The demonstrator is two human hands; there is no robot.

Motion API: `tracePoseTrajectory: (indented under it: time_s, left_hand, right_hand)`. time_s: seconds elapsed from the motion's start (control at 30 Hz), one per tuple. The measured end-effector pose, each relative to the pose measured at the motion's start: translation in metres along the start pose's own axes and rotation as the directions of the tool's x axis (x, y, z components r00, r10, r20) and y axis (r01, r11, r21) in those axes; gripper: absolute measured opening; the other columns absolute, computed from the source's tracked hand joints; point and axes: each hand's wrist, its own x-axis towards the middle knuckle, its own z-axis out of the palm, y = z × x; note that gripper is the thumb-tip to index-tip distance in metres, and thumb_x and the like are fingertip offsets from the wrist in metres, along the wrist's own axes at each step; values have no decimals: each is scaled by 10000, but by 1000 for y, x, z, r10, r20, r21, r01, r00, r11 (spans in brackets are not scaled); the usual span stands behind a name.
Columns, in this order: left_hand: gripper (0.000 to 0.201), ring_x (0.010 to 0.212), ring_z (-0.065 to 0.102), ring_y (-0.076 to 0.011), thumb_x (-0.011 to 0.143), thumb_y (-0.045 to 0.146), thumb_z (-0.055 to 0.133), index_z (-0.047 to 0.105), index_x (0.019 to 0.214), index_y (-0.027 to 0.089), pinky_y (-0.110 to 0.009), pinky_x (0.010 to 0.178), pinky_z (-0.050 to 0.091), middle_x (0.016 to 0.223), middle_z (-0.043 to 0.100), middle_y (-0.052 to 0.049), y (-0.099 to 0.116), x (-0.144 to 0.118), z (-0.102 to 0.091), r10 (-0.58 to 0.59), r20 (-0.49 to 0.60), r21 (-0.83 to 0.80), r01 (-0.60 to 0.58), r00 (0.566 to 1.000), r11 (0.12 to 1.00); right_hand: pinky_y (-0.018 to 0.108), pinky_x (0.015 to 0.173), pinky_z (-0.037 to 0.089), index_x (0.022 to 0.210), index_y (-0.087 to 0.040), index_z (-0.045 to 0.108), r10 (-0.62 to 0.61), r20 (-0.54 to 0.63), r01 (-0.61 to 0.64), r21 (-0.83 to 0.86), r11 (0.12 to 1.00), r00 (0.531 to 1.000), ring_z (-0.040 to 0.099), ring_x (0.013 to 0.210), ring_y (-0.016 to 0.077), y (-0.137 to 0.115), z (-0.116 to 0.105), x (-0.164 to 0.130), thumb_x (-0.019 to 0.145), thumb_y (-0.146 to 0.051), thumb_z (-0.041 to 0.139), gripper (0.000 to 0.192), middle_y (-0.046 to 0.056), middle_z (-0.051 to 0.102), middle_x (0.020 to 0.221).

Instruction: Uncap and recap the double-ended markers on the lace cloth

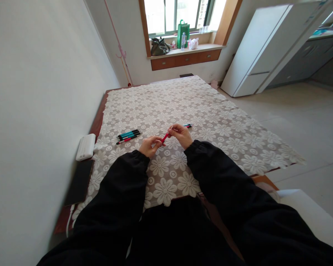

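lace tablecloth [211, 111], both hands gripping red pen [165, 137]

Readable text: you will find none anywhere in this view.
Green bag [183, 32] at 12 o'clock on the windowsill: any print is too small for you to read.
Pens [128, 136] at 10 o'clock on the lace cloth: no lettering you can make out.
Red pen [165, 137] between your hands: no marking legible.
White box [86, 147] at 9 o'clock: its face shows you no label.
White fridge [262, 48] at 2 o'clock: no brand visible.
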Motion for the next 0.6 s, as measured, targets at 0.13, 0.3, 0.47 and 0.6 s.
tracePoseTrajectory:
  time_s: [0.13, 0.3, 0.47, 0.6]
  left_hand:
    - [237, 918, 739, -224, 938, 386, 551, 628, 1076, 210, -386, 881, 563, 995, 766, -75, 0, 0, 1, 37, 75, -5, -37, 996, 999]
    - [205, 936, 707, -202, 896, 354, 612, 677, 1035, 218, -367, 891, 557, 1010, 730, -63, 0, 0, 2, 99, 56, 89, -104, 994, 991]
    - [223, 918, 657, -203, 850, 388, 674, 709, 1005, 231, -358, 851, 547, 941, 711, -46, -3, 2, 1, 130, 8, 223, -129, 991, 966]
    - [163, 931, 644, -208, 880, 371, 651, 714, 950, 238, -373, 885, 522, 923, 723, -36, -4, 2, 1, 174, 28, 258, -175, 984, 950]
  right_hand:
    - [277, 622, 473, 715, -203, 573, -54, 42, 58, -100, 993, 998, 546, 626, 102, -6, 4, -4, 740, -450, 787, 328, -16, 637, 783]
    - [303, 700, 466, 729, -200, 645, -144, 147, 186, -334, 924, 979, 575, 734, 147, -14, 9, -10, 815, -421, 726, 251, 6, 639, 760]
    - [305, 696, 458, 726, -197, 645, -162, 172, 220, -402, 889, 972, 569, 726, 152, -18, 11, -12, 850, -428, 687, 266, 8, 630, 744]
    - [299, 686, 451, 722, -199, 640, -168, 173, 226, -405, 886, 970, 562, 722, 151, -21, 12, -12, 853, -423, 680, 263, 10, 635, 752]
